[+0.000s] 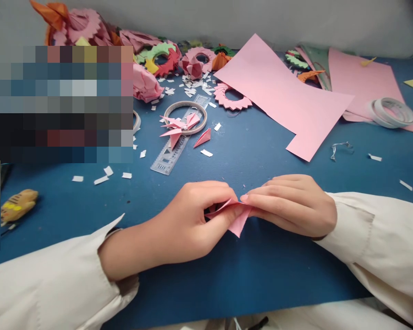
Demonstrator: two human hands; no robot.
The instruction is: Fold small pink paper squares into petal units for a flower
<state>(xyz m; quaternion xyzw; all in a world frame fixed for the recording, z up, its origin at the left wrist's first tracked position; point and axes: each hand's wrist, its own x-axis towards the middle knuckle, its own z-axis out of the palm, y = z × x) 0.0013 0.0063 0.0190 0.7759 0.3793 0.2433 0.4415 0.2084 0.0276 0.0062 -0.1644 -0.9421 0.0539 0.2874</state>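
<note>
A small folded piece of pink paper [239, 224] is held just above the blue table, one pointed corner hanging down. My left hand [199, 220] pinches it between thumb and fingers, which partly hide it. From the other side my right hand [292, 204] grips its right edge with the fingertips, fingers pressed together. Beyond the hands lies a clear plastic ruler [165, 158] with a roll of tape [202, 123] on it. Folded pink paper pieces [175, 133] rest on the roll and ruler, and a single pink folded point [203, 137] lies beside them.
Large pink sheets [278, 91] lie at the back right, with a white tape roll [392, 112] on one. Folded paper rings [232, 96] and other coloured origami line the wall. White paper scraps [101, 180] are scattered about. A yellow-brown striped object [19, 206] sits far left, near a pixelated area.
</note>
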